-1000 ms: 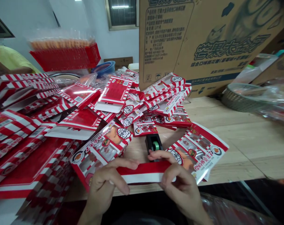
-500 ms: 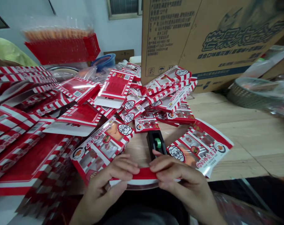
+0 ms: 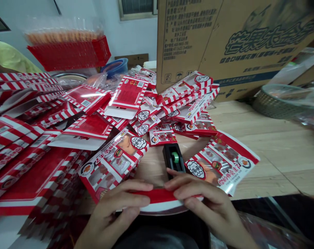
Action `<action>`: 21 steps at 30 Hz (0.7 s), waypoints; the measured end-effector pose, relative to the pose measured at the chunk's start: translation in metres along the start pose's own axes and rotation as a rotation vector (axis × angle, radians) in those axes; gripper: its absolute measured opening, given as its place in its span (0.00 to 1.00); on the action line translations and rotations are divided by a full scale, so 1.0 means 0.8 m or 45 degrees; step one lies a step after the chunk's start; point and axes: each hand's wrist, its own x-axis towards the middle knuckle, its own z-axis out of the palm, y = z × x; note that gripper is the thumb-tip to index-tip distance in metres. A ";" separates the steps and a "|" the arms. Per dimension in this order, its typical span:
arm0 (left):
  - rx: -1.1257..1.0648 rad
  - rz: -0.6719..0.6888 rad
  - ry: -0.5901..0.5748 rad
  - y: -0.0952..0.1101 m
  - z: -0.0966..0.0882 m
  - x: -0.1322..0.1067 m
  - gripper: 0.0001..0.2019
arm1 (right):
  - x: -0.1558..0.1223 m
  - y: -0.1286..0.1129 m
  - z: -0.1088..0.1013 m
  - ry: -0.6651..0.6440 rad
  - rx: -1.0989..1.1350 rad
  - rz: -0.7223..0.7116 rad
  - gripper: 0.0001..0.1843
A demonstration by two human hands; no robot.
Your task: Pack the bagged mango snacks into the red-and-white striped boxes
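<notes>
Both hands pinch one folded red and white card package (image 3: 159,199) at the near table edge. My left hand (image 3: 117,211) grips its left end, thumb on top. My right hand (image 3: 203,204) holds the right end, fingers pressed along the red strip. Just beyond the fingers stands a small black tape dispenser (image 3: 173,159) with a green roll. A red-striped toy package (image 3: 112,162) lies to the left of it, another (image 3: 221,166) to the right.
Heaps of red-striped packages (image 3: 29,138) cover the left and middle of the wooden table (image 3: 270,155). A large printed cardboard box (image 3: 224,41) stands at the back. A basket under clear plastic (image 3: 278,103) is at the right. A red tray stack (image 3: 68,52) sits back left.
My hands have drawn the package nearer to me and down to the table edge, moving closer together along it and bending the card. The view shifted slightly downward.
</notes>
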 end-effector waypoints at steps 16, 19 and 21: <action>0.055 0.149 0.124 -0.007 0.018 -0.006 0.06 | -0.013 0.001 -0.008 -0.113 -0.405 -0.244 0.20; 0.154 0.114 0.212 -0.011 0.024 -0.020 0.07 | -0.031 0.012 -0.004 0.140 -0.311 -0.146 0.14; 0.243 0.052 0.403 -0.015 0.030 -0.030 0.09 | -0.048 0.030 0.001 0.536 -0.289 -0.024 0.13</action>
